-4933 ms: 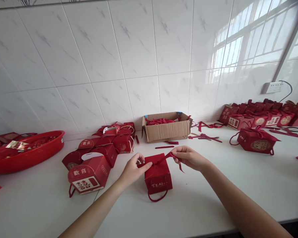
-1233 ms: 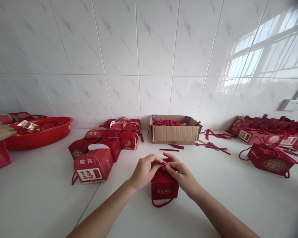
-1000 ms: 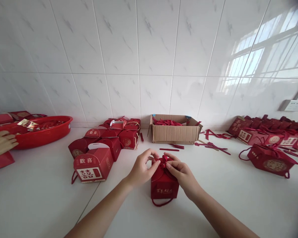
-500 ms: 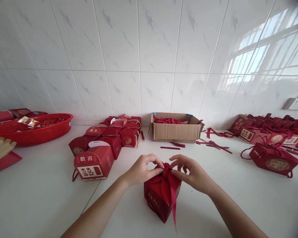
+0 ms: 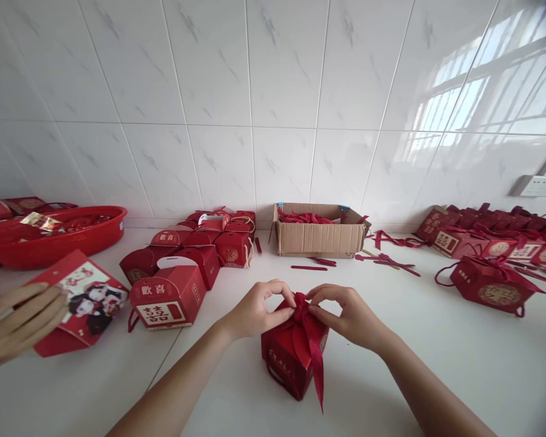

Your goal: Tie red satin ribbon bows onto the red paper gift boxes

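Observation:
A dark red gift box [image 5: 286,358] stands on the white tabletop in front of me, one corner toward me. Across its top runs a red ribbon [image 5: 316,358] gathered in a knot, with one tail hanging down the near side. My left hand [image 5: 260,309] pinches the ribbon at the knot's left, thumb and forefinger together. From the right, my right hand [image 5: 346,312] pinches the ribbon close to the knot with thumb and forefinger. The fingertips partly hide the knot. A thin cord handle [image 5: 277,376] hangs on the box's left side.
Another person's hand [image 5: 22,318] holds a red printed box [image 5: 79,303] at left, before a red basin [image 5: 95,233]. Red boxes [image 5: 168,297] cluster left of centre. A cardboard box [image 5: 321,238] of ribbons stands by the wall. Finished-looking boxes [image 5: 491,285] with ribbons line the right.
My right fingers have closed in on the ribbon at the knot. At left, the other person's hand has brought a printed red box further into view. The view has shifted slightly.

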Demonstrator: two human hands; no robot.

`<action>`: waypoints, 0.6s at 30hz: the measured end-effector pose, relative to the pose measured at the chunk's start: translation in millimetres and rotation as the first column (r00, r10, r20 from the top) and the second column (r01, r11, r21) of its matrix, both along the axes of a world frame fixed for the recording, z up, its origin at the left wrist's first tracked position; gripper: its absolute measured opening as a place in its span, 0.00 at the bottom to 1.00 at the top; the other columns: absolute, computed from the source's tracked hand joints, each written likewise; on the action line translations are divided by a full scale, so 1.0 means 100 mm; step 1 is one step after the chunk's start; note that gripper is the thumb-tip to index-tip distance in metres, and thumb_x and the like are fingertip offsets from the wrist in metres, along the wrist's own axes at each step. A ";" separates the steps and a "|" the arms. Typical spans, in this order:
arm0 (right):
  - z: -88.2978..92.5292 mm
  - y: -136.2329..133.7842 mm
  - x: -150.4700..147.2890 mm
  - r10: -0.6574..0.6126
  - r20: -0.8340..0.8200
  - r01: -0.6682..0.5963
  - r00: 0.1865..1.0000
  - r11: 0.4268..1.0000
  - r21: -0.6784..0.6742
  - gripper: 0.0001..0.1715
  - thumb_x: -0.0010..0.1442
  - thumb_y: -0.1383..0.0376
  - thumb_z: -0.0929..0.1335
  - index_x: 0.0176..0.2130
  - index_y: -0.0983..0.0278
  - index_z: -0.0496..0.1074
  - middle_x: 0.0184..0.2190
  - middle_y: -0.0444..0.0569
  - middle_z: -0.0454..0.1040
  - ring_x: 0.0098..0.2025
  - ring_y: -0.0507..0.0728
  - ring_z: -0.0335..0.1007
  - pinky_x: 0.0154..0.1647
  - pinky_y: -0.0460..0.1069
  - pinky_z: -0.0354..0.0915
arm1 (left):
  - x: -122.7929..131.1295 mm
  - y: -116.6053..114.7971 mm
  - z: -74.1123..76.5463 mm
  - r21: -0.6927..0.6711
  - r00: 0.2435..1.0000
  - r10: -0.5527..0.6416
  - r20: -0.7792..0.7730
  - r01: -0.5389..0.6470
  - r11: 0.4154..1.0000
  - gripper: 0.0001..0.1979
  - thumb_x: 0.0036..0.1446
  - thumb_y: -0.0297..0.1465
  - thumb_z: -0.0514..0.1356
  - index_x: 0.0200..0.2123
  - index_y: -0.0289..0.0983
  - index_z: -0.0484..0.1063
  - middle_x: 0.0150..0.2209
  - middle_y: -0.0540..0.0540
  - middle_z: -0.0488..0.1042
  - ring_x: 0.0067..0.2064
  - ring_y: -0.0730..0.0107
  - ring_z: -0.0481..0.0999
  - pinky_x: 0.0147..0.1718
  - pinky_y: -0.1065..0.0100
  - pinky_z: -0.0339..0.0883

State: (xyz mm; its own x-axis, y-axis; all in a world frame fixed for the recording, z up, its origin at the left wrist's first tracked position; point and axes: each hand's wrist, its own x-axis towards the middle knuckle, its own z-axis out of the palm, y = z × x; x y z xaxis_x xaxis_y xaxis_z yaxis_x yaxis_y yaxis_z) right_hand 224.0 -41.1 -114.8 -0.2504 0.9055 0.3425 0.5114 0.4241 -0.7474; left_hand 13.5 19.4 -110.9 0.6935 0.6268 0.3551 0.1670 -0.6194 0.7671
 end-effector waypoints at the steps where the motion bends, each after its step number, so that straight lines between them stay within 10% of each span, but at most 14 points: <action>1: 0.04 -0.02 0.01 0.010 0.028 -0.010 1.000 1.000 0.002 0.08 0.59 0.63 0.65 0.32 0.60 0.75 0.35 0.46 0.77 0.36 0.54 0.71 0.39 0.50 0.67 | 0.00 0.00 0.00 0.003 1.000 0.004 -0.005 -0.004 1.000 0.02 0.51 0.25 0.59 0.30 0.36 0.71 0.36 0.45 0.74 0.41 0.66 0.73 0.45 0.65 0.65; 9: 0.34 -0.05 0.15 0.125 0.220 -0.087 0.967 0.981 -0.176 0.22 0.60 0.52 0.64 0.24 0.63 0.74 0.18 0.45 0.72 0.19 0.50 0.61 0.19 0.45 0.57 | 0.00 -0.01 -0.03 0.017 0.999 0.006 -0.034 -0.005 1.000 0.01 0.51 0.26 0.59 0.30 0.37 0.70 0.34 0.47 0.73 0.38 0.68 0.72 0.42 0.66 0.65; 14: 0.28 0.07 0.06 0.136 0.140 -0.118 0.981 0.984 -0.133 0.16 0.60 0.54 0.64 0.44 0.59 0.72 0.31 0.46 0.75 0.29 0.52 0.68 0.28 0.47 0.64 | 0.01 -0.02 -0.02 0.018 0.999 0.026 -0.025 -0.026 1.000 0.04 0.49 0.24 0.59 0.30 0.37 0.71 0.35 0.47 0.73 0.39 0.68 0.72 0.44 0.66 0.65; 18: 0.19 0.05 -0.02 0.227 0.053 -0.223 0.972 0.972 -0.078 0.10 0.61 0.61 0.63 0.42 0.61 0.69 0.31 0.44 0.73 0.29 0.51 0.65 0.29 0.46 0.63 | 0.02 -0.03 0.01 -0.010 1.000 0.026 -0.007 -0.027 1.000 0.05 0.49 0.23 0.59 0.31 0.36 0.72 0.35 0.47 0.75 0.40 0.68 0.73 0.44 0.66 0.67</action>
State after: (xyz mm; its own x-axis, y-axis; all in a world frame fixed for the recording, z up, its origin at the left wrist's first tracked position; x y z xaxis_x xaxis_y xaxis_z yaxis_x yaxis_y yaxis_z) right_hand 221.8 -35.9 -95.7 -0.4688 0.8450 0.2574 0.4543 0.4805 -0.7502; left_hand 15.6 16.9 -110.4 0.6790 0.6486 0.3439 0.1885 -0.6067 0.7723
